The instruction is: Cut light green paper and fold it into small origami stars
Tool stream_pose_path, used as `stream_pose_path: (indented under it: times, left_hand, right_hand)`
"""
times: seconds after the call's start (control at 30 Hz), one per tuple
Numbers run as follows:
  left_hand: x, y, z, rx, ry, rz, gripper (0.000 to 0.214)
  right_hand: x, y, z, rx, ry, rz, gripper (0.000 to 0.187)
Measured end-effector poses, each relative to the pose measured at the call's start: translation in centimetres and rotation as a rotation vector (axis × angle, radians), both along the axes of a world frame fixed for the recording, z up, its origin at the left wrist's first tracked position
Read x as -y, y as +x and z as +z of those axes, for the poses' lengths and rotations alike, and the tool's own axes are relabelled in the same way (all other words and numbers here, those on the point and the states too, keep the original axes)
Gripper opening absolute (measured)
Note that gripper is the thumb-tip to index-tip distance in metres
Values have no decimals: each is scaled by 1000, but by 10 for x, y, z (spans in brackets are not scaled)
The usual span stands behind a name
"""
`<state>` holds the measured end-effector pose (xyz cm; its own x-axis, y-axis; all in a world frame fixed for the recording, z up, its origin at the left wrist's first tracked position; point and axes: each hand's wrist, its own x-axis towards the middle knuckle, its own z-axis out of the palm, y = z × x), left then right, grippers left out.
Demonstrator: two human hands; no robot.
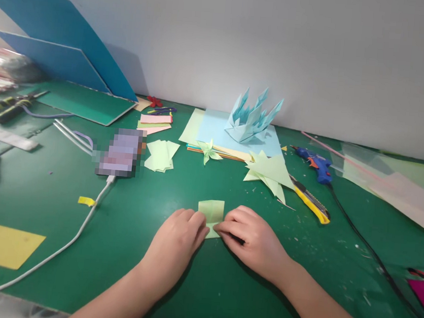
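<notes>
A small light green folded paper (pixel 212 211) lies on the green table mat (pixel 223 288) in front of me. My left hand (pixel 177 242) has its fingers curled and pressed on the paper's left side. My right hand (pixel 255 239) pinches the paper's lower right edge with its fingertips. The paper's lower part is hidden under my fingers. Both hands meet at the middle of the paper.
Folded green pieces (pixel 161 155), a green pointed paper shape (pixel 270 174), a blue paper crown (pixel 253 117) on coloured sheets, a yellow utility knife (pixel 312 201), a blue glue gun (pixel 317 164), a blurred phone (pixel 120 153) with white cable, a yellow square (pixel 4 245), blue boards (pixel 58 46).
</notes>
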<state>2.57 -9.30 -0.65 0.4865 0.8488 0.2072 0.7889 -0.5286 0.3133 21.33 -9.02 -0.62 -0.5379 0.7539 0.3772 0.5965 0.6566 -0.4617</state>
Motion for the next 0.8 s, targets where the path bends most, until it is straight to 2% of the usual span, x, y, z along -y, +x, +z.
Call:
stream_pose_path:
  times: [0.13,0.27,0.5,0.63,0.8]
  left_hand:
    - [1,0,1,-39,-7,11,18]
    - [3,1,2,41,-18,77,7]
    - [-1,0,5,137,-107,2,15]
    - [-2,-1,5,189,-85,-13,20]
    - [-2,-2,5,236,-84,-6,16]
  right_hand:
    - [0,3,1,14,13,22,22]
    - [0,6,1,54,17,26,22]
    - [2,7,-1,140,53,47,25]
    - [3,5,-1,145,53,23,28]
    - [2,6,-1,139,60,12,30]
